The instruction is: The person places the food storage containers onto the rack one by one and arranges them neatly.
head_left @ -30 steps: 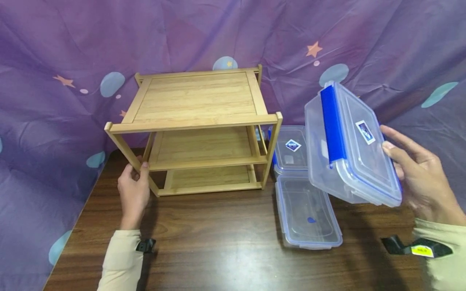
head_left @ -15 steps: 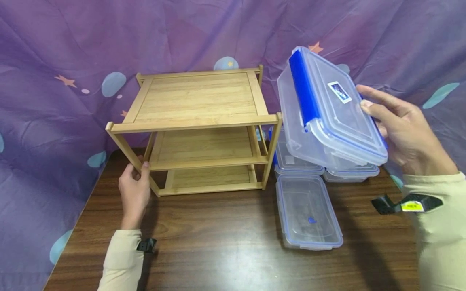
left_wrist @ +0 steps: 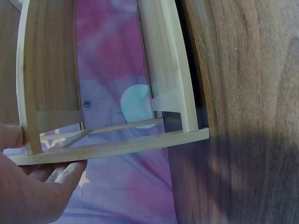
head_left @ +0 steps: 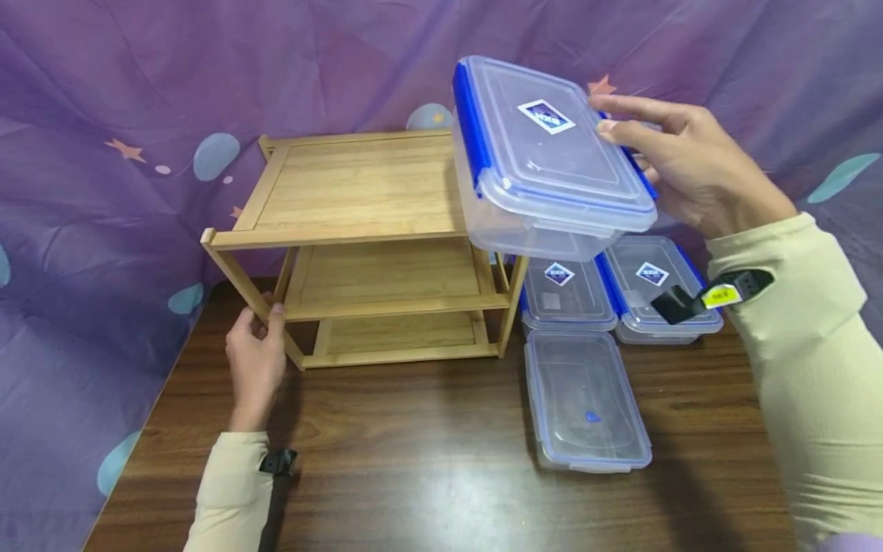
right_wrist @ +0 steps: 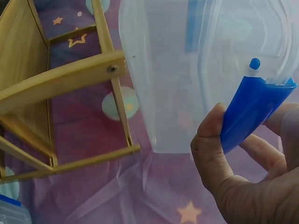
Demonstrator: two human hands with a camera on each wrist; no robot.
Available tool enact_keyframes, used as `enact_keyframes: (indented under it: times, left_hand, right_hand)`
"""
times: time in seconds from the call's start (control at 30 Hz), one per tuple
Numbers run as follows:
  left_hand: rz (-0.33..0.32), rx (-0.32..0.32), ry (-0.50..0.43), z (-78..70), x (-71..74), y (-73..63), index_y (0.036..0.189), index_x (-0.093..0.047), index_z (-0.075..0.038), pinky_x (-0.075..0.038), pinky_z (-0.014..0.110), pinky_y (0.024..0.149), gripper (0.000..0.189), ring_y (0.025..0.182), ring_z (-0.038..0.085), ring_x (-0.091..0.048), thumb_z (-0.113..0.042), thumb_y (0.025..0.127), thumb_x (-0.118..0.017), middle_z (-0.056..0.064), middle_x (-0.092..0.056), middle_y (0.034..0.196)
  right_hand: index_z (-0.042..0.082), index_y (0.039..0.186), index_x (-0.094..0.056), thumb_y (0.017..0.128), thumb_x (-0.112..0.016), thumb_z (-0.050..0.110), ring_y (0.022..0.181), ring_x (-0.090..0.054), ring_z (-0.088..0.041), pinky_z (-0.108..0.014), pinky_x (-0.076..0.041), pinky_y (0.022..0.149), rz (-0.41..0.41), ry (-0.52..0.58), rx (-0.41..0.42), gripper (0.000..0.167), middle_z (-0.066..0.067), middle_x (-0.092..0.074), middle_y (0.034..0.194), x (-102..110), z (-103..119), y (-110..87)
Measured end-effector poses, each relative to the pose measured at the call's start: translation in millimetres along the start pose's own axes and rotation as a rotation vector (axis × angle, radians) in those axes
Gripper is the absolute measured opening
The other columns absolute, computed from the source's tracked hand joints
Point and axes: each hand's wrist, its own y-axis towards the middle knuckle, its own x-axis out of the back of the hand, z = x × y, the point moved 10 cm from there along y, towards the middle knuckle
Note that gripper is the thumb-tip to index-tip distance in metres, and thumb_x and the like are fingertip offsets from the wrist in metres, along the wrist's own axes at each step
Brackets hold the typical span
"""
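Observation:
My right hand (head_left: 690, 157) grips a clear food container (head_left: 552, 161) with blue side clips by its right edge. The container is tilted in the air, partly in front of the shelf's top right corner. In the right wrist view, the thumb and fingers (right_wrist: 210, 144) pinch the blue clip (right_wrist: 252, 109). At the left, my left hand (head_left: 255, 360) holds the front left post of a three-tier wooden shelf (head_left: 359, 184), where the middle tier joins it. The left wrist view has the thumb and fingers around that post (left_wrist: 112, 147).
Two lidded containers with blue clips (head_left: 566, 295) (head_left: 655, 287) stand side by side right of the shelf. A third clear container (head_left: 586, 399) lies in front of them on the brown wooden table (head_left: 386, 460). A purple patterned cloth (head_left: 345, 69) hangs behind.
The right hand has carried the container up and left, from above the other containers to the shelf's top right corner, and it tilts less. The left hand stays on the post.

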Motion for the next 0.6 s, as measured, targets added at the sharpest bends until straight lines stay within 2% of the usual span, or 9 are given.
enact_keyframes:
  times: [0.27,0.5,0.6]
  left_hand:
    - [-0.004,0.002,-0.007,-1.0,1.2,0.1,0.135,-0.062,-0.002,-0.051,0.035,0.097,0.039,0.116,0.023,-0.062,-0.024,0.104,-0.058,0.018,-0.067,0.127]
    - [0.003,0.001,-0.033,-3.7,-0.3,-0.5,0.135,-0.062,-0.001,-0.051,0.042,0.1,0.039,0.117,0.026,-0.062,-0.023,0.103,-0.059,0.02,-0.065,0.129]
    - [0.005,0.004,-0.035,-3.8,-0.7,-1.4,0.135,-0.062,-0.001,-0.051,0.042,0.099,0.039,0.116,0.026,-0.062,-0.023,0.103,-0.059,0.02,-0.065,0.129]
  right_hand:
    - [0.014,0.136,-0.066,0.086,-0.082,0.005,0.071,-0.069,-0.021,-0.034,-0.06,0.059,0.042,-0.042,-0.027,0.053,-0.012,-0.069,0.107,-46.3,12.1,28.3]
    - [0.016,0.139,-0.063,0.092,-0.075,0.011,0.085,-0.066,-0.018,-0.029,-0.06,0.068,0.063,-0.205,-0.035,0.049,-0.009,-0.061,0.12,-79.7,14.1,44.9]
    - [0.016,0.14,-0.062,0.094,-0.072,0.01,0.09,-0.065,-0.018,-0.027,-0.059,0.071,0.065,-0.228,-0.054,0.047,-0.008,-0.06,0.123,-90.4,11.6,50.5]
